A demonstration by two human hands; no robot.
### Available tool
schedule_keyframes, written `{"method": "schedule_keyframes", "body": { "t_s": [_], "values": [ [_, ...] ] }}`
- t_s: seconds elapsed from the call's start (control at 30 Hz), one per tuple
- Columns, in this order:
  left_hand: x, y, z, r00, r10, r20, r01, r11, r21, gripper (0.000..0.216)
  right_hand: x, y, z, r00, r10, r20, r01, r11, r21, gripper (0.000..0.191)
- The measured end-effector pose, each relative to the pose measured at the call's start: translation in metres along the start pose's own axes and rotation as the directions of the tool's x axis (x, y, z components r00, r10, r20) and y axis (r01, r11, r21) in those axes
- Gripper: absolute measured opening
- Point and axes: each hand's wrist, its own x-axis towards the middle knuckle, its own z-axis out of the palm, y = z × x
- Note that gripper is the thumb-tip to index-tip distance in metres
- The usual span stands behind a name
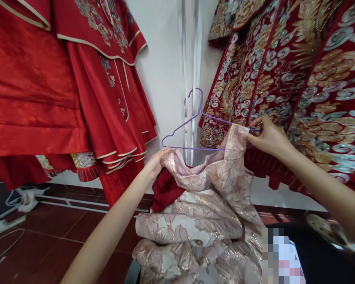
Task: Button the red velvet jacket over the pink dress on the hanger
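A pale pink brocade dress (207, 213) with a gold floral pattern is bunched up in front of me, with dark red fabric (165, 189) showing inside it. A thin purple wire hanger (192, 118) is held level above it. My right hand (268, 136) is closed on the hanger's right end and on the dress's shoulder, which is pulled over that end. My left hand (156, 161) is closed on the other shoulder of the dress, just under the hanger's left end.
Red satin garments (77, 86) with gold trim hang at the left. Heavily embroidered red robes (298, 79) hang at the right. A white wall (165, 59) lies between them. White cables and a power strip (12, 221) lie on the dark red floor.
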Motion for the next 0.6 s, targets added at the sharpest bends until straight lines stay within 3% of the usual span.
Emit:
{"method": "schedule_keyframes", "body": {
  "t_s": [0.1, 0.23, 0.43, 0.6],
  "values": [
    [0.014, -0.007, -0.034, 0.967, 0.021, -0.253, -0.019, 1.0, 0.01, 0.059, 0.009, 0.012, 0.007, 0.999, -0.035, 0.007, 0.034, 0.994, 0.108, 0.034],
    [0.039, -0.019, -0.053, 0.919, 0.001, -0.394, -0.005, 1.0, -0.008, 0.073, 0.017, 0.019, 0.01, 0.997, 0.002, 0.078, -0.014, 0.986, 0.164, 0.031],
    [0.058, -0.005, -0.025, 0.94, 0.112, -0.321, -0.185, 0.962, -0.203, 0.086, 0.018, 0.016, 0.003, 0.999, 0.003, 0.045, -0.007, 0.995, 0.102, 0.028],
    [0.054, 0.011, -0.011, 0.961, 0.162, -0.226, -0.208, 0.958, -0.196, 0.084, 0.017, 0.014, -0.005, 0.998, -0.021, 0.051, 0.017, 0.996, 0.088, 0.025]
  ]
}}
